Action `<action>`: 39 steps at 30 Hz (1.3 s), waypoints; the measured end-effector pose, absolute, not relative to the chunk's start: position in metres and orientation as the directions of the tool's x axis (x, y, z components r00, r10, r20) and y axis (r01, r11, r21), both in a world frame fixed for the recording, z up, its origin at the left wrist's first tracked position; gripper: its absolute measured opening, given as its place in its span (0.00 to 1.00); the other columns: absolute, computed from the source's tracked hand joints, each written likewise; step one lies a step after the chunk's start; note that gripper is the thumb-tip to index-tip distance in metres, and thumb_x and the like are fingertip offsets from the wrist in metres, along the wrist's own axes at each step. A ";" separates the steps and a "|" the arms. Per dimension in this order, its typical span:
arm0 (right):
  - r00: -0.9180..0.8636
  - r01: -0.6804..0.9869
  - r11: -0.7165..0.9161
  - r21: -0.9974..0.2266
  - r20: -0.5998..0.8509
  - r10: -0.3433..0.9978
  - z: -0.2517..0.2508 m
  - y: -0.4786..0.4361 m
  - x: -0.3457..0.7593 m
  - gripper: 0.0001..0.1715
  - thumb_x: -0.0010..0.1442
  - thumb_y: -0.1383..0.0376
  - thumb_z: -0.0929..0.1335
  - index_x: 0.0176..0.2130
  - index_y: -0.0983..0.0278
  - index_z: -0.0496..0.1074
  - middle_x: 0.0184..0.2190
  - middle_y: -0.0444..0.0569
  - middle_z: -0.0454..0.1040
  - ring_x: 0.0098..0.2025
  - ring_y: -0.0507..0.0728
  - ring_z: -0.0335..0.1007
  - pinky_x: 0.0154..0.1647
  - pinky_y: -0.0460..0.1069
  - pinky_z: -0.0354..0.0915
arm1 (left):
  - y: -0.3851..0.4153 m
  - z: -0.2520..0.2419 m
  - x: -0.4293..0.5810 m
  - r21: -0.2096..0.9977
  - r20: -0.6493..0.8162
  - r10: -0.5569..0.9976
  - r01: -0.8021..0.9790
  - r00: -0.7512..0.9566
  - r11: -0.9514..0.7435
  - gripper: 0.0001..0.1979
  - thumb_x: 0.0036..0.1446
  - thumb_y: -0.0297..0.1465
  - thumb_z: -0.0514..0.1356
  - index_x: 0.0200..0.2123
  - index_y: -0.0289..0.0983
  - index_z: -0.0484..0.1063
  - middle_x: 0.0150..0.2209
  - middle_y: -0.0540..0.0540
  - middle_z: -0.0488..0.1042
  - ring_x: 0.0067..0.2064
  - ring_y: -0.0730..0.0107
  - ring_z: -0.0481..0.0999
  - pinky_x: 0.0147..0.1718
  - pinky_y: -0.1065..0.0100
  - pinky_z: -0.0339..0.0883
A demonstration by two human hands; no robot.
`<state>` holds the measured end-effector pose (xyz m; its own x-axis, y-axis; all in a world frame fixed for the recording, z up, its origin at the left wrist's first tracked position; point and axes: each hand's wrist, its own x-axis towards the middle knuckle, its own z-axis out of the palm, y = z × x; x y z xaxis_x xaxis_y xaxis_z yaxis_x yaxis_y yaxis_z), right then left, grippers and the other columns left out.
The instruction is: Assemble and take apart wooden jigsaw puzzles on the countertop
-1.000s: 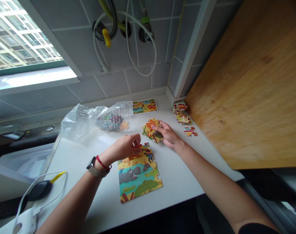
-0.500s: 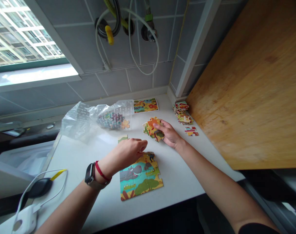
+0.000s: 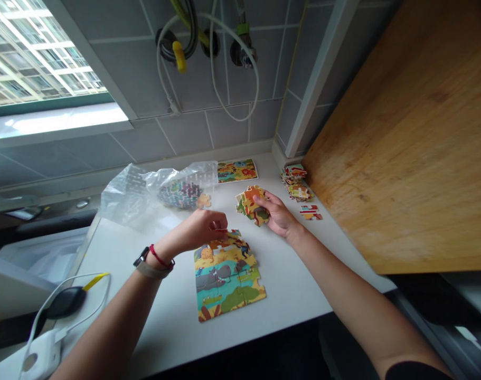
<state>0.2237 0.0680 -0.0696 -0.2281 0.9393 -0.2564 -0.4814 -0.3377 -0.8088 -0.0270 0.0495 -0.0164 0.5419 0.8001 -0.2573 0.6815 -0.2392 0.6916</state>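
Note:
A partly joined jigsaw puzzle [image 3: 230, 285] lies on the white counter, showing a grey hippo, blue water and green bushes. Over its upper edge is my left hand [image 3: 204, 229], thumb and fingers pinched on a puzzle piece [image 3: 222, 237] that the fingers partly cover. My right hand [image 3: 280, 215] holds a small fanned stack of puzzle pieces [image 3: 251, 203], orange and green, above the counter to the right of the puzzle. Behind it lies a picture card [image 3: 237, 171] with a similar animal scene.
A clear plastic bag [image 3: 133, 192] with many small pieces stands at the back left. Piles of puzzle pieces [image 3: 298, 184] lie by the wooden panel [image 3: 414, 158], with loose pieces [image 3: 310, 212] in front. A white charger with cable [image 3: 46, 348] sits at the left edge.
My left hand has moved up and left, uncovering more of the puzzle's upper part. My right hand has shifted slightly up and right with its stack.

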 end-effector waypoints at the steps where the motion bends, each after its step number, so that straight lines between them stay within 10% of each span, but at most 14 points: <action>1: -0.225 -0.491 -0.329 -0.806 -0.247 0.942 -0.069 0.069 0.225 0.26 0.47 0.57 0.84 0.41 0.60 0.76 0.32 0.43 0.83 0.30 0.54 0.78 0.25 0.46 0.73 | 0.052 -0.017 -0.031 0.714 -0.262 0.808 0.669 0.528 -0.207 0.08 0.58 0.36 0.67 0.32 0.38 0.75 0.29 0.49 0.80 0.30 0.70 0.78 0.29 0.71 0.66; 22: -0.213 -0.506 -0.239 -0.829 -0.148 0.966 -0.066 0.069 0.229 0.25 0.49 0.52 0.82 0.42 0.59 0.78 0.37 0.47 0.84 0.32 0.55 0.79 0.30 0.47 0.74 | 0.063 -0.029 -0.037 0.793 -0.139 0.964 0.608 0.225 -0.027 0.20 0.57 0.46 0.65 0.38 0.33 0.82 0.33 0.43 0.83 0.35 0.63 0.82 0.29 0.71 0.73; 39: -0.412 -0.474 -0.403 -0.783 -0.207 0.887 -0.064 0.055 0.212 0.26 0.49 0.56 0.84 0.43 0.61 0.76 0.37 0.47 0.84 0.33 0.55 0.81 0.35 0.47 0.77 | 0.058 -0.041 -0.018 0.955 -0.174 0.897 0.292 0.406 0.053 0.20 0.55 0.40 0.70 0.47 0.34 0.80 0.34 0.45 0.83 0.35 0.67 0.82 0.37 0.66 0.78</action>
